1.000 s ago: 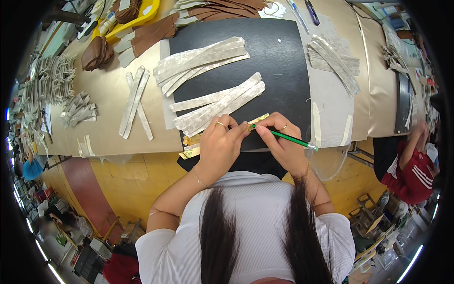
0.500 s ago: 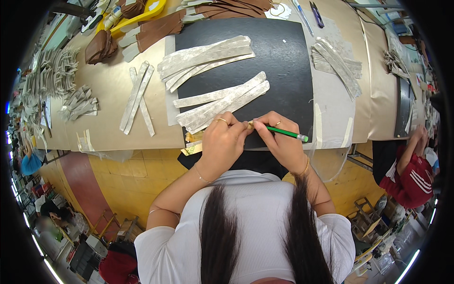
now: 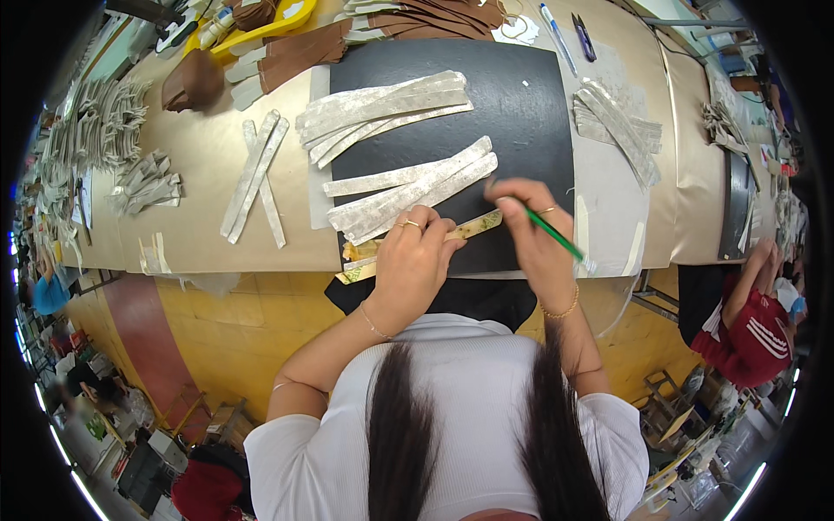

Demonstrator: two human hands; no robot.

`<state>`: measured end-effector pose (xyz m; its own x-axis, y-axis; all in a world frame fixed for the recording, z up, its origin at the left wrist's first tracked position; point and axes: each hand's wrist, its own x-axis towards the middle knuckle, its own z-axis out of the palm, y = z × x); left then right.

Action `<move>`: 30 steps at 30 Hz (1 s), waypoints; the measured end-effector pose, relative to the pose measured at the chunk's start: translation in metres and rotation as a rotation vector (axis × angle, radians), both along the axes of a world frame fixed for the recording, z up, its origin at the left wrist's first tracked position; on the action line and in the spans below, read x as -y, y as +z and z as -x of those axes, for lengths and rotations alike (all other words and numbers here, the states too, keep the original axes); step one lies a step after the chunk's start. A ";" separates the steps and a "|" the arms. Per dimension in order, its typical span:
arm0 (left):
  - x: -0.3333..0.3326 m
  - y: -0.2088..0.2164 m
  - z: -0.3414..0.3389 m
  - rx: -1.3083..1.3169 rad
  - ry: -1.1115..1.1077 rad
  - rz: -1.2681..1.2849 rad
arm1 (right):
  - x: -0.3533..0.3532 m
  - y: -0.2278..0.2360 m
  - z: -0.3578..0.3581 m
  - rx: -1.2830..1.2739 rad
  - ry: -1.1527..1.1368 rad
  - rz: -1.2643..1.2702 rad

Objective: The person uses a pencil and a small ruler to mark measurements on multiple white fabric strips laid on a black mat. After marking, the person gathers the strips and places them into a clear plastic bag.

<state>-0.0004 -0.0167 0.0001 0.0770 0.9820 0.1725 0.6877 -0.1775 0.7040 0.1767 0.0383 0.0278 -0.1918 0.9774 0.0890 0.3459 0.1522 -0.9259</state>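
Note:
My left hand (image 3: 408, 265) bends over a narrow yellowish strip (image 3: 476, 227) at the near edge of a black board (image 3: 521, 113), its fingers pressing it down. The strip's right end shows past my fingertips, with dark spots and a green-marked tip; its middle is hidden. More yellowish ends stick out left of my hand. My right hand (image 3: 543, 230) is closed around a green pencil (image 3: 553, 233), slanted with its eraser end toward me, just right of the strip. Beyond my left hand lie fanned pale grey strips (image 3: 417, 191), with another fan (image 3: 387, 113) farther off.
Crossed grey strips (image 3: 254, 178) lie left of the board, and more (image 3: 618, 130) to its right. Brown pieces (image 3: 300, 62) and a yellow tray (image 3: 282, 26) stand at the back left. A pen (image 3: 559, 39) and thread snips (image 3: 584, 39) lie at the back right.
My right hand has moved right, away from my left fingertips, with the green pencil still in it. The strip's right end now shows. My left hand has barely shifted.

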 end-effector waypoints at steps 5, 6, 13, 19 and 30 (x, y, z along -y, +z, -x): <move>0.000 0.003 -0.001 -0.040 -0.020 0.047 | -0.024 -0.016 -0.002 0.229 -0.162 -0.070; 0.001 0.003 0.000 -0.066 -0.035 0.026 | -0.027 -0.019 0.000 0.285 -0.153 -0.084; 0.014 0.029 0.027 0.219 0.003 0.282 | -0.038 -0.028 0.015 0.444 -0.141 -0.098; 0.004 0.068 0.130 0.254 0.418 0.335 | -0.029 -0.018 0.008 0.204 -0.165 0.178; -0.064 -0.033 0.241 0.372 0.605 0.195 | -0.003 -0.010 -0.047 0.158 -0.078 0.419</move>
<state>-0.2411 0.0469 -0.0326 -0.5177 0.8496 -0.1009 0.3351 0.3098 0.8898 0.2239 0.0418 0.0176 -0.0953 0.9350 -0.3417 0.4838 -0.2565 -0.8368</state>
